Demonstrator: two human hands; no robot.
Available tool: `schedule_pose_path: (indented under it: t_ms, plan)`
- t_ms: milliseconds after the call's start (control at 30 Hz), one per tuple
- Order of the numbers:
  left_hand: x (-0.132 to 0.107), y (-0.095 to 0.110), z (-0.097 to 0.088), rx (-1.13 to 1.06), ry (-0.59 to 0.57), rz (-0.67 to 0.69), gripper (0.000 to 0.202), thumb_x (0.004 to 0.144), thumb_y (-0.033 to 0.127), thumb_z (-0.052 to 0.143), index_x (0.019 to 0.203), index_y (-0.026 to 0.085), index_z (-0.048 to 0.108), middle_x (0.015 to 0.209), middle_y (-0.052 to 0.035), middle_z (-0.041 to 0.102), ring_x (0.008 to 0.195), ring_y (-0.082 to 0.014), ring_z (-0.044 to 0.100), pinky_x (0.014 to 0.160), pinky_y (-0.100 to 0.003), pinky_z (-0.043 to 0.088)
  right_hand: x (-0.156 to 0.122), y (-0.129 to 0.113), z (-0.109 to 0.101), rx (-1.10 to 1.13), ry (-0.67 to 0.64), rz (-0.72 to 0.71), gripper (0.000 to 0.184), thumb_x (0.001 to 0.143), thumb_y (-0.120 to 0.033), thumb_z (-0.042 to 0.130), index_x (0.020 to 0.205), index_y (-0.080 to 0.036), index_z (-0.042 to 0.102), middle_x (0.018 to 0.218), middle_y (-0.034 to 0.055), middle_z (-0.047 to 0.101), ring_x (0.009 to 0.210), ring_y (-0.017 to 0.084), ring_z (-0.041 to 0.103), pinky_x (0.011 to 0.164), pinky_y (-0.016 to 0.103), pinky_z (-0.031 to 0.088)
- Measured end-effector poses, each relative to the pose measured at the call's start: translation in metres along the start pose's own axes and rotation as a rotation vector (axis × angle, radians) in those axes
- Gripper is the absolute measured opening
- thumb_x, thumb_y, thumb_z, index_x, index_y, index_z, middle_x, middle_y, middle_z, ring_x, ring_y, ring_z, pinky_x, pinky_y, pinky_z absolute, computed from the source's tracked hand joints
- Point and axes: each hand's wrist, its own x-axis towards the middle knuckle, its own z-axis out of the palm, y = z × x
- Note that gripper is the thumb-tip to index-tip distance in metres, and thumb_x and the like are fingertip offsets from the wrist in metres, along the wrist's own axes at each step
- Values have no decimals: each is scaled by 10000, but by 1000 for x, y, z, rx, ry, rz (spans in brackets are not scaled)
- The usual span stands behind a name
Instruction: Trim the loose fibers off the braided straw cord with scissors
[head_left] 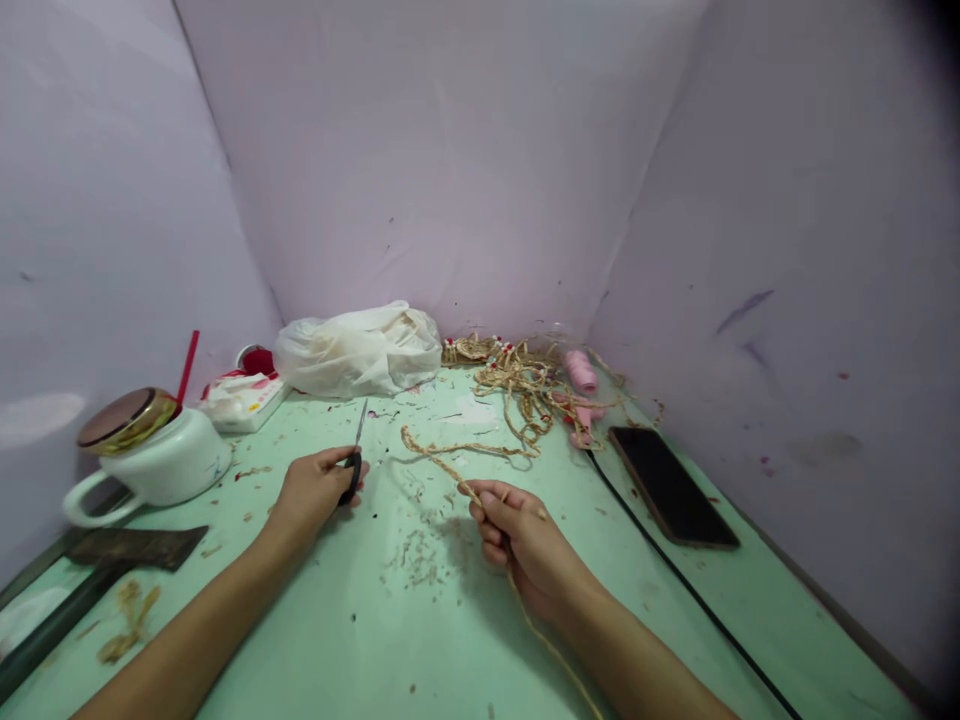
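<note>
My left hand [319, 487] is closed around the black handles of a pair of scissors [350, 475], whose metal blades point away from me over the green tabletop [322, 620]. In my right hand [529, 540] a tan braided cord [442, 465] is pinched between thumb and fingers. One end of the cord loops out ahead of the hand and lies on the table; the other trails down past my wrist toward the lower edge of the view. Small fibre scraps [420, 558] are scattered between my hands.
At the back are a white plastic bag [360, 350], tangled cord [517, 375], a pink thread spool [580, 371] and a pink glue gun [583, 415] with a black cable. A phone [671, 485] lies right; a white mug [169, 465] and a hammer [135, 548] are left.
</note>
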Motion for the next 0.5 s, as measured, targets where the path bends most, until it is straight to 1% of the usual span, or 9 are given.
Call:
schedule_pose_path:
  t_ms: [33,100,167,233,300,367,400,467,500]
  plan:
    - [-3,0,4,-134,-52,-42,546,605,373,595,1079,110,526,664,-46,600,494,-134,521,383,-201,274,0,4,0,-82,-6,-19,208,645,-264,597,810,-139,603,560,-36,483,399,48,349,359,174,276]
    - [-10,1,12,-266,-109,-73,590,575,383,628,1082,106,511,669,-38,596,464,-107,496,355,-179,240,-3,11,0,-343,-36,-94,204,663,-266,579,821,-145,622,588,-8,544,457,88,454,453,228,383]
    - [-18,0,19,-284,-95,-78,595,556,389,634,1072,118,511,656,-25,595,442,-93,477,342,-168,227,-6,11,-3,-629,-14,-280,196,674,-252,582,833,-163,652,765,50,624,671,144,549,632,278,433]
    - [-22,-1,24,-279,-55,-83,590,553,387,620,1072,133,504,657,-20,601,441,-92,480,339,-162,229,-5,-4,-10,-794,35,-385,223,684,-262,579,881,-190,656,911,73,633,802,180,561,705,303,434]
    - [-23,-3,26,-288,-53,-92,596,556,381,605,1086,136,487,678,-31,613,454,-97,492,340,-158,236,6,-38,-21,-849,55,-354,248,685,-290,581,899,-186,651,911,82,647,772,184,582,650,294,455]
    - [-20,-5,26,-301,-55,-123,623,531,382,614,1088,138,481,685,-38,621,450,-98,491,330,-155,236,29,-87,-35,-964,140,-372,243,673,-289,587,871,-166,658,801,78,668,665,174,588,575,281,456]
    - [-18,-5,26,-308,-57,-142,640,507,389,625,1080,139,486,680,-38,625,444,-98,489,322,-155,236,45,-113,-45,-1071,212,-429,236,679,-284,579,866,-164,660,763,71,671,637,169,586,558,277,450]
    - [-14,-6,26,-316,-51,-189,685,440,414,653,1052,144,503,654,-38,633,430,-106,489,298,-157,235,82,-161,-65,-1367,467,-542,243,721,-285,524,866,-145,659,707,71,666,587,156,578,527,261,432]
    - [-12,-6,26,-319,-53,-210,702,407,429,666,1032,148,514,636,-39,637,425,-115,492,285,-160,235,101,-179,-75,-1433,528,-562,246,720,-260,517,866,-123,660,717,91,663,600,162,578,536,266,424]
